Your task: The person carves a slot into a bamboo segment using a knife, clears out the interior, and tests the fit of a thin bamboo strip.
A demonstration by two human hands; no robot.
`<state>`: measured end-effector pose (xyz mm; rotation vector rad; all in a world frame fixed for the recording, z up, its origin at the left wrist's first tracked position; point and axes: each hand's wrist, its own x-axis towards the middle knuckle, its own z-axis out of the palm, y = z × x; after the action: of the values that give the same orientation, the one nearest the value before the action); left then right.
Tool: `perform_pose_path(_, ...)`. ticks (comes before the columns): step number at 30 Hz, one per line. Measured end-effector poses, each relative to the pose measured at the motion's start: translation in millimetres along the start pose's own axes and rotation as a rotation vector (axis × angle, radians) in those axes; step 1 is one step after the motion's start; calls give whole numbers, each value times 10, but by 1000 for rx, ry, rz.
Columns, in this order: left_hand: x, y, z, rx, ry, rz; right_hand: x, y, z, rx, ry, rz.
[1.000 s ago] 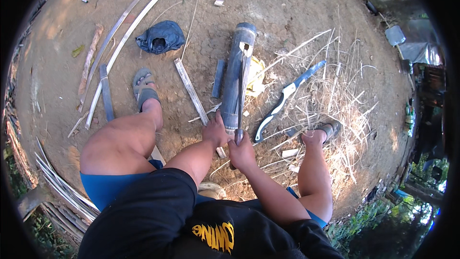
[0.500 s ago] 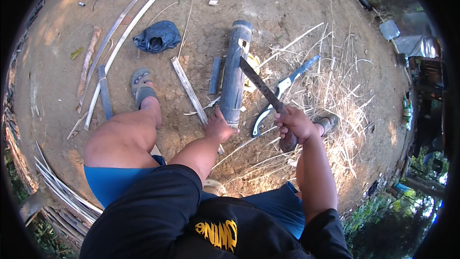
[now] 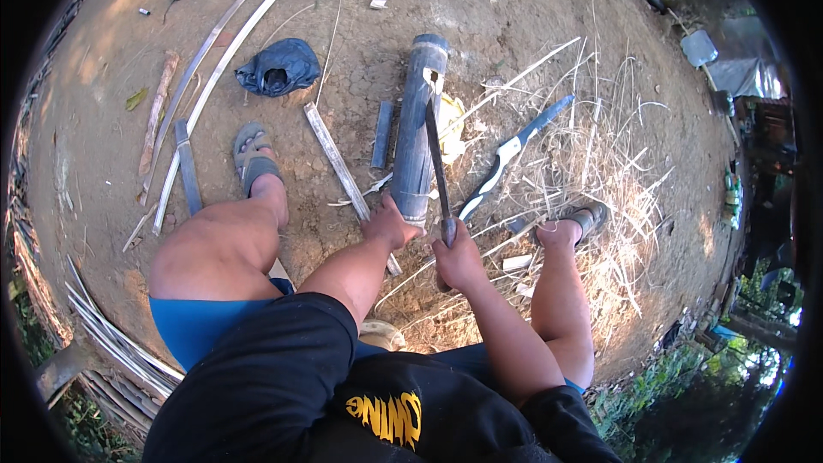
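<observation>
A thick dark bamboo tube (image 3: 415, 146) lies lengthwise in front of me, with a pale notch cut into its upper side near the far end. My left hand (image 3: 390, 225) grips the tube's near end, partly from beneath. In my right hand (image 3: 460, 261) is the handle of a machete (image 3: 437, 159), its dark blade pointing away from me along the tube's right side. The tip comes close to the notch; whether it touches the bamboo I cannot tell. Right of the blade lies a folding-style pruning saw (image 3: 507, 153) with a white and black handle.
A short dark bamboo strip (image 3: 382, 135) and a pale split stick (image 3: 336, 150) lie left of the tube. A yellow object (image 3: 451, 130) shows behind it. Shavings (image 3: 600, 197) cover the ground around my right foot. A black plastic bag (image 3: 279, 67) and long strips (image 3: 225, 60) lie farther left.
My right hand has moved left, toward the tube's near end. The machete has swung from a slant across the tube's right to nearly in line with it. The left hand stays put.
</observation>
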<state>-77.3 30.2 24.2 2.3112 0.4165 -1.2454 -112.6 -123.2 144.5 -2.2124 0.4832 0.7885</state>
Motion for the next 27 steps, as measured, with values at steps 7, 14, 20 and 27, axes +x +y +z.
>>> perform_pose_path(7, 9, 199, -1, -14, -78, -55, 60, -118, -176, -139, 16, -88)
perform_pose_path(14, 94, 22, -115, -57, -142, -57, 104, -578, -1247, 1007, -512, 207)
perform_pose_path(20, 325, -77, -53, -43, -214, -4, 136, -298, -1306, 308, -115, -146)
perform_pose_path(27, 449, -92, -360, -63, -255, 215, 694, 1056, 138, -203, 497, 93)
